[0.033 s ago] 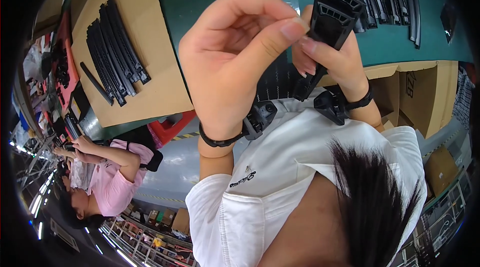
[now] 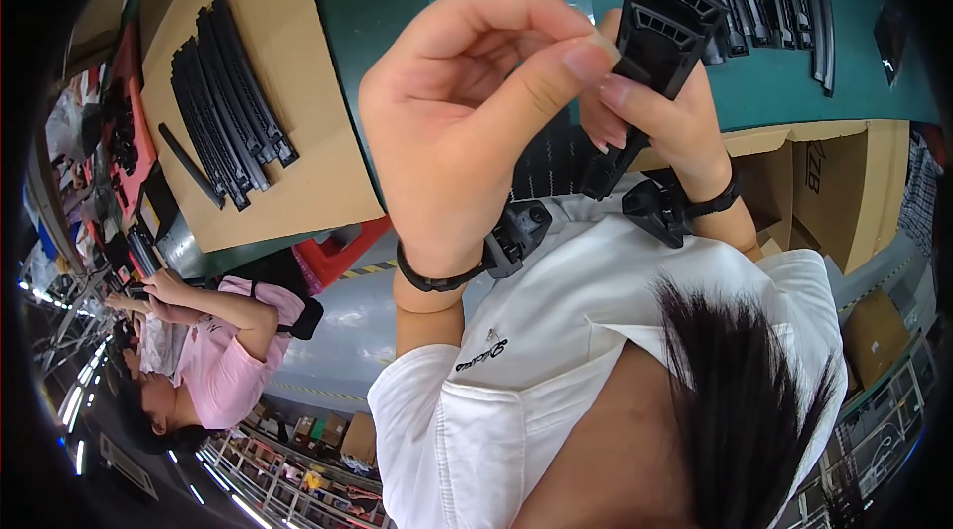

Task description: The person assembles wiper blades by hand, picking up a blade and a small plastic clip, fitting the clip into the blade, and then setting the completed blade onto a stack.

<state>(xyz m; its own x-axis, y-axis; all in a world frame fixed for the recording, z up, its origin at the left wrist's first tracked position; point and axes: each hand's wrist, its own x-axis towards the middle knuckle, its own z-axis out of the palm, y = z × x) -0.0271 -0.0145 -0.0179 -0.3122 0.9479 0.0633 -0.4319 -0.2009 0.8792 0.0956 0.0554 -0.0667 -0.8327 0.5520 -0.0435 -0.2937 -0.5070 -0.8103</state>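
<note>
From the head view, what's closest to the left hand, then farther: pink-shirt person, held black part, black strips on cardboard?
1. Held black part: in the right hand
2. Black strips: left, on cardboard
3. Pink-shirt person: lower left

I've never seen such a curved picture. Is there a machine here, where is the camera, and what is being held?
No machine does the handling: you see someone's bare left hand and right hand, with black wrist straps. A wide fisheye camera worn on the head looks down, so straight edges bend. The right hand grips a long black slotted piece. The left hand's thumb and forefinger come together beside it; whether they pinch anything is hard to tell. Dark strips lie in a row on the cardboard sheet at left, and more on the green table at right.
</note>
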